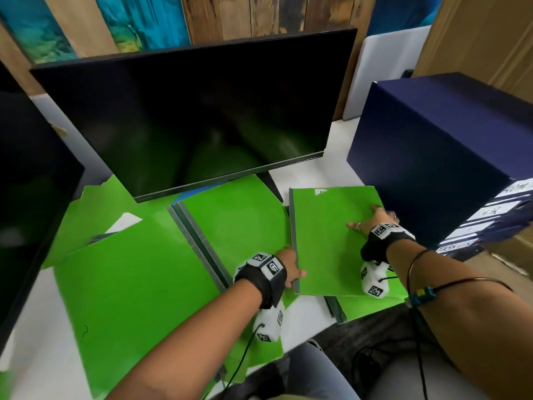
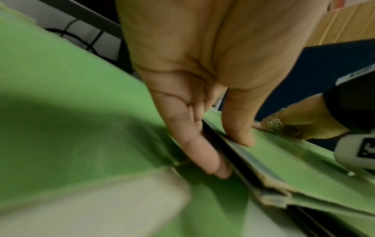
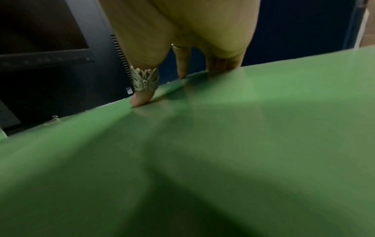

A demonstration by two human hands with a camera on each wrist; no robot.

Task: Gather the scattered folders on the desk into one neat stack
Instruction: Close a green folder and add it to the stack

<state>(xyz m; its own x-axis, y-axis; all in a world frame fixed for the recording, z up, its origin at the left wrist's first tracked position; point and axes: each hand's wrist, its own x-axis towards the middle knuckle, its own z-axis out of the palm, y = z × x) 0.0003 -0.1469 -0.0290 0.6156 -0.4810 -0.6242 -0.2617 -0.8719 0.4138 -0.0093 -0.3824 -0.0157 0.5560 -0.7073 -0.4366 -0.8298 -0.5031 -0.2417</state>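
Green folder (image 1: 326, 241), closed, lies flat between the two hands, its grey spine toward the left hand and its far corner near the dark blue box (image 1: 432, 145). It rests on top of another green folder (image 1: 363, 308) whose near edge and spine show just below the right wrist; the pair forms the start of the stack.

Left hand (image 1: 291, 268) grips the top folder at the near end of its spine: in the left wrist view the thumb (image 2: 239, 128) lies on the cover and the fingers (image 2: 194, 141) press along the spine edge. Right hand (image 1: 372, 223) is spread flat, fingertips (image 3: 142, 99) pressing on the cover toward its far right edge; it grips nothing.

Beyond the left hand lie the folders not yet gathered: an open green folder (image 1: 230, 223) directly beside the spine, a large one (image 1: 135, 287) farther left and nearer the person, and more green sheets (image 1: 95, 206) running under the monitor (image 1: 187, 111). All rest on the white desk (image 1: 302, 171).

Step in hand, as judged: squaring the top folder onto the one beneath it. Most of the task remains. The next move calls for freeing the left hand to close the open folder beside it and lift or slide it across, while the right hand holds the stack so the edges stay aligned.
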